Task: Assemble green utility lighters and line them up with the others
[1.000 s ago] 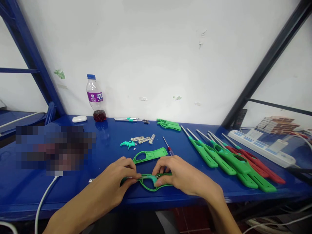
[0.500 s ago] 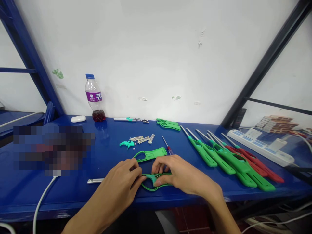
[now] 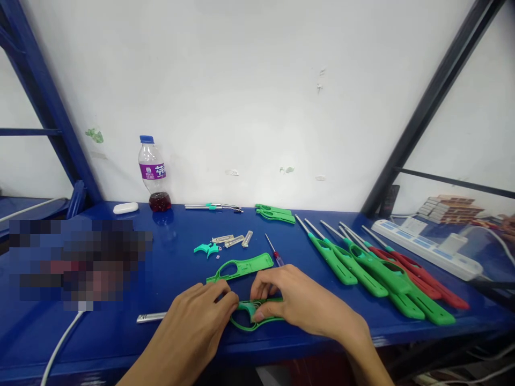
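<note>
Near the table's front edge lies a green lighter half-shell (image 3: 242, 321) with a teal trigger (image 3: 248, 308) in it. My left hand (image 3: 201, 316) has its fingers closed on the shell's left end, where a metal tube (image 3: 151, 317) sticks out to the left. Thumb and fingers of my right hand (image 3: 293, 300) pinch at the shell just right of the trigger; what lies between the fingertips is partly hidden. Just behind both hands lies another green half-shell (image 3: 251, 264), its inside facing up. A screwdriver (image 3: 276, 253) points away from my right hand.
Teal triggers (image 3: 207, 249) and clear small parts (image 3: 234, 240) lie mid-table. Behind are metal tubes (image 3: 201, 206), green shells (image 3: 276, 213), a bottle (image 3: 155, 177) and a white case (image 3: 125, 208). Several green and red lighters (image 3: 386, 268) and a power strip (image 3: 426, 249) lie right.
The view has tilted up slightly, so the table sits lower in the picture. Both hands stay at the shell, with my left fingers slightly shifted over its left end.
</note>
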`<action>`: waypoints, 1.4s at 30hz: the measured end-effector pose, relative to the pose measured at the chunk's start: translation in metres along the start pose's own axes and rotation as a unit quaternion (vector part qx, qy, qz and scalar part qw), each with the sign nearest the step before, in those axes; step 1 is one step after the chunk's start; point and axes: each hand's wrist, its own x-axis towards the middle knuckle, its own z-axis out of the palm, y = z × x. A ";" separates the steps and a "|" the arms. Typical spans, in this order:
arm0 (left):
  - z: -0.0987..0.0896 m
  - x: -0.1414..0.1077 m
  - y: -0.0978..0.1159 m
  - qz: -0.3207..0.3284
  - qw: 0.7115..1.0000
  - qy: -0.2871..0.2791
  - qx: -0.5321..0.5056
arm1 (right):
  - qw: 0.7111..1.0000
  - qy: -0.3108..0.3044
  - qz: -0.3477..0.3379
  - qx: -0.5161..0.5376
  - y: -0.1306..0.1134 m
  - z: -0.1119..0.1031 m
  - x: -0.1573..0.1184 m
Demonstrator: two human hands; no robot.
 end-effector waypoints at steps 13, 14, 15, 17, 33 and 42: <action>-0.002 0.002 0.003 -0.004 1.000 -0.014 0.000 | 0.997 0.008 -0.011 -0.072 -0.003 -0.004 -0.002; -0.003 0.002 0.003 -0.007 1.000 -0.019 -0.001 | 0.997 0.008 -0.013 -0.075 -0.003 -0.005 -0.003; -0.004 0.003 0.004 -0.011 1.000 -0.024 -0.003 | 0.997 0.008 -0.015 -0.076 -0.004 -0.005 -0.003; -0.006 0.003 0.005 -0.019 0.999 -0.035 -0.011 | 0.997 0.007 -0.014 -0.074 -0.005 -0.005 -0.003; -0.005 0.000 0.006 -0.015 0.999 0.003 -0.037 | 0.997 0.007 -0.006 -0.077 -0.001 -0.001 -0.003; 0.002 -0.001 0.004 -0.013 0.999 0.030 -0.043 | 0.994 0.046 -0.014 -0.094 -0.001 -0.004 -0.003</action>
